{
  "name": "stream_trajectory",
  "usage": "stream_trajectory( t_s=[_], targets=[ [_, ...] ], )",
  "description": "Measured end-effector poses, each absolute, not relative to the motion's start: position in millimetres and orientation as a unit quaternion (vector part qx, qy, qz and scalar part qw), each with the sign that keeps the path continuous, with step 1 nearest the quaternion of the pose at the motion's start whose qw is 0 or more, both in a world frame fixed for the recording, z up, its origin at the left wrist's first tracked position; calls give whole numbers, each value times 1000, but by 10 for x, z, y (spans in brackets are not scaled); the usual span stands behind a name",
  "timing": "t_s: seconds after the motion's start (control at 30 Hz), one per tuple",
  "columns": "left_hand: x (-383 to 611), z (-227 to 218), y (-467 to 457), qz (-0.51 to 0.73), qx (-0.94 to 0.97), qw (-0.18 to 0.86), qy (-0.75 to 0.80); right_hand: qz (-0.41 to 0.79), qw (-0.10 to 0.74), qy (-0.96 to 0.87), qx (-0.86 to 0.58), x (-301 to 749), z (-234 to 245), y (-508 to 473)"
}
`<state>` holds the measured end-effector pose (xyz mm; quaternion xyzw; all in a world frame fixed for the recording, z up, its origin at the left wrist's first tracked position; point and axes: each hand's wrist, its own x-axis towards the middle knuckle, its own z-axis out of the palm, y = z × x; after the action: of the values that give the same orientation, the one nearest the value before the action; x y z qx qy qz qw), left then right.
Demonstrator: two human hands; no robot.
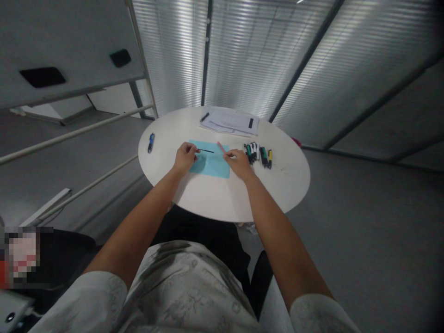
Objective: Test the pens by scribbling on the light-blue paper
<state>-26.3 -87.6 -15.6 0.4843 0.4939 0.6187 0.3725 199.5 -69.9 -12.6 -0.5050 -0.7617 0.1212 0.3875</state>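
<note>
Above a light-blue sheet, my left hand pinches a thin dark rod that looks like a pen refill, its free end pointing right. A small red bit shows at those fingertips. My right hand is closed on a slim pink stick, possibly a pen barrel, which tilts up and to the left. A small gap separates the two held pieces. Just beyond my right hand lies a group of markers in black, green and white. A yellow-and-black marker lies at its right end.
All this is on a round white table. Stacked papers with a dark pen on them lie at the far edge. A blue pen rests at the left. A metal rail runs left of the table.
</note>
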Motion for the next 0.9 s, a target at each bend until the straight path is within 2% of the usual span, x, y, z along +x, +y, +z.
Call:
stream_trajectory(
  t_s=[0.2, 0.33, 0.5, 0.77, 0.9],
  targets=[
    [-267, -181, -845, 616, 479, 368, 505, 177, 449, -723, -494, 2033, -184, -605],
    [-275, -229, -819, 588, 532, 323, 517, 186, 464, -711, -494, 2051, -220, -567],
    [-283, -276, -830, 479, 666, 215, 529, 183, 454, -711, -504, 2050, -217, -581],
    [-238, -267, -858, 366, 751, 171, 522, 169, 424, -714, -531, 2029, -186, -621],
    [-237, -250, -865, 361, 749, 155, 534, 166, 420, -716, -532, 2031, -188, -619]
  ],
)
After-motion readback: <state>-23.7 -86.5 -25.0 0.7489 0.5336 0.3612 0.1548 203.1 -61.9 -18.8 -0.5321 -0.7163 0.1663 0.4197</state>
